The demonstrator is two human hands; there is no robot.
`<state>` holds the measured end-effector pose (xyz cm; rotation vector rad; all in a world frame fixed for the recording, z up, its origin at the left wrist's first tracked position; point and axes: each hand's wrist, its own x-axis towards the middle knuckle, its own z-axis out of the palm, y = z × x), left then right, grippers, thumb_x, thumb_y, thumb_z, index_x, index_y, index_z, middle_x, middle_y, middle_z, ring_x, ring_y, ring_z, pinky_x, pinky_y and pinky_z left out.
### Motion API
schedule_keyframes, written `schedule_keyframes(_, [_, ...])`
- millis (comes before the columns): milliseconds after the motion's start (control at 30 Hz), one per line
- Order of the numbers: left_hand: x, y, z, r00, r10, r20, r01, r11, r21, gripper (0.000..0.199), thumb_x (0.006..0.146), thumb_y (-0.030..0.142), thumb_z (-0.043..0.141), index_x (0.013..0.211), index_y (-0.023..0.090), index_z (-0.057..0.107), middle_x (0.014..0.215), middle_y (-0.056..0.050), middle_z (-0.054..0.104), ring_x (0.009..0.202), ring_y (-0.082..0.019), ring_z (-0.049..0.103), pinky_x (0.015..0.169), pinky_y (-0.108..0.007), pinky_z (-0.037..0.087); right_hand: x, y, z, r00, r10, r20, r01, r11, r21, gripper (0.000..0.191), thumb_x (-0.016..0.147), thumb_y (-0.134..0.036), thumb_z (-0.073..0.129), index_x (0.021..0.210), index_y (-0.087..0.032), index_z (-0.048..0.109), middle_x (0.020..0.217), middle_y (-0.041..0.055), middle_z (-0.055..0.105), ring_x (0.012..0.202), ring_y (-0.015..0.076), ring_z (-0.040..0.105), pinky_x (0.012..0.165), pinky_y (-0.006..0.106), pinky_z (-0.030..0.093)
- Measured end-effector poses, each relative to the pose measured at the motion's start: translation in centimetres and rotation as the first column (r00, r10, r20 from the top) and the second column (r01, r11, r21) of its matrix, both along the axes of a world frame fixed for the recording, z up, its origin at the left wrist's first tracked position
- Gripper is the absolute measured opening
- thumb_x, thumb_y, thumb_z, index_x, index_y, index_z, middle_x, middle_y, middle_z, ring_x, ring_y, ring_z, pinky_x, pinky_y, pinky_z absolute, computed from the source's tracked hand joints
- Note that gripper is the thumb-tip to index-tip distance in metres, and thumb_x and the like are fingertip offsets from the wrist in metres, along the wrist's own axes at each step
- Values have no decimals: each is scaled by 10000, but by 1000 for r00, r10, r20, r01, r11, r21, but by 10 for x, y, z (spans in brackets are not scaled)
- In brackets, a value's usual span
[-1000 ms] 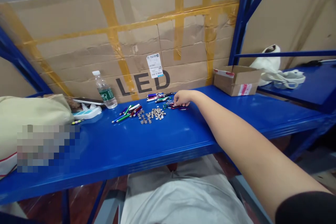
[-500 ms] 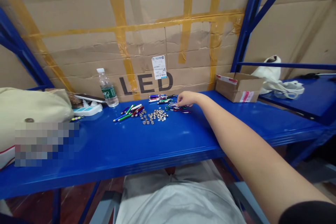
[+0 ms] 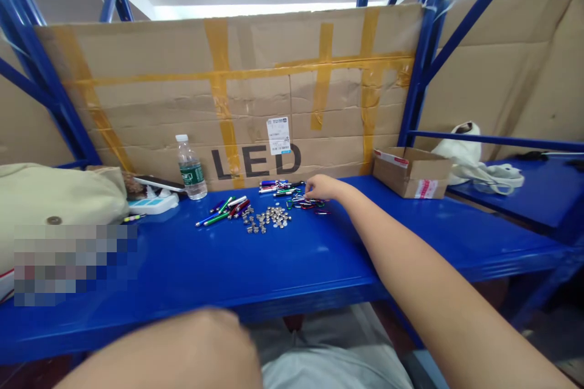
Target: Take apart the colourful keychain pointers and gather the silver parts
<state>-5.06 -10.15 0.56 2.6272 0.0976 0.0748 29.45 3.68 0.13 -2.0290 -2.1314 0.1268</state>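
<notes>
My right hand (image 3: 319, 187) reaches to the back of the blue table (image 3: 191, 273), its fingers closed and pointing down at a pile of coloured carabiners (image 3: 314, 204); what they pinch is too small to make out. Left of the carabiners lie small silvery metal pieces (image 3: 277, 217) and darker metal clips (image 3: 256, 223). Coloured pens or small torches form one pile (image 3: 223, 211) further left and another (image 3: 276, 187) near the cardboard. My left hand (image 3: 219, 346) is a blur at the table's front edge, its fingers not readable.
A water bottle (image 3: 191, 171) stands at the back left, beside a white power strip (image 3: 155, 202) and a beige bag (image 3: 59, 200). An open cardboard box (image 3: 410, 173) sits at the right, near a white bag (image 3: 465, 155). Large cardboard (image 3: 255, 97) backs the table.
My left hand has come into view at the bottom. The view has tilted upward a little. My right hand remains at the carabiners, its fingers still closed.
</notes>
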Motion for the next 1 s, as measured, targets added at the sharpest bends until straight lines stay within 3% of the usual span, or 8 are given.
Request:
schedule_keyframes(100, [50,42,31,991,110,76,-116,990,81,245,887,301,473,1013,287,683,874,-4,700,735,-137,623,701,-247,489,1,3,0,1000,-3,-4,3,997,76,198,736,-283,599,830,-153,716,772,59,699,601,149,594,517,233,385])
schedule_keyframes(167, [92,89,35,950,277,146,-308,906,290,229,870,255,478,971,221,681,889,-19,696,765,-144,619,712,-246,468,1,3,0,1000,-20,-2,20,994,106,207,742,-281,590,845,-153,716,804,64,707,624,153,604,530,230,387])
schedule_keyframes(300, [155,186,13,815,566,126,-523,625,579,201,819,196,515,920,200,690,938,-43,702,846,-170,624,727,-234,452,-1,-2,3,999,-38,-34,42,994,104,201,764,-275,573,860,-160,707,779,54,706,600,140,601,537,221,393])
schedule_keyframes(400, [172,224,-5,762,634,133,-569,557,604,170,794,244,578,909,187,689,940,-70,702,883,-199,629,738,-249,463,-3,-5,4,996,-40,-77,46,996,80,193,774,-268,566,862,-153,694,733,50,695,536,124,578,511,218,390])
schedule_keyframes(600, [171,226,-8,748,645,155,-569,503,651,134,769,241,610,861,176,683,988,-103,670,881,-234,639,732,-285,480,-3,0,1,995,-2,-103,11,996,83,177,779,-284,560,811,-161,684,676,46,678,539,140,580,501,230,383])
schedule_keyframes(733, [163,209,4,761,603,240,-591,491,640,195,845,274,525,948,165,650,1025,-112,665,935,-242,627,775,-306,475,-8,2,-2,995,30,-96,-9,975,221,179,769,-290,593,859,-162,677,879,81,704,776,184,620,618,230,406])
schedule_keyframes(867, [145,185,11,777,506,374,-624,547,558,214,871,290,503,1025,188,611,1018,-77,682,944,-236,626,790,-320,477,-21,-3,-1,968,137,-210,-65,946,318,305,803,-336,596,1041,-146,621,1016,101,675,869,187,601,697,237,416])
schedule_keyframes(1000, [122,175,3,745,454,489,-657,627,419,259,880,258,489,1111,183,580,1091,-78,668,981,-213,622,846,-319,479,-38,-10,3,940,227,-253,-147,942,300,151,865,-237,510,883,-136,621,905,77,673,792,158,594,685,240,421])
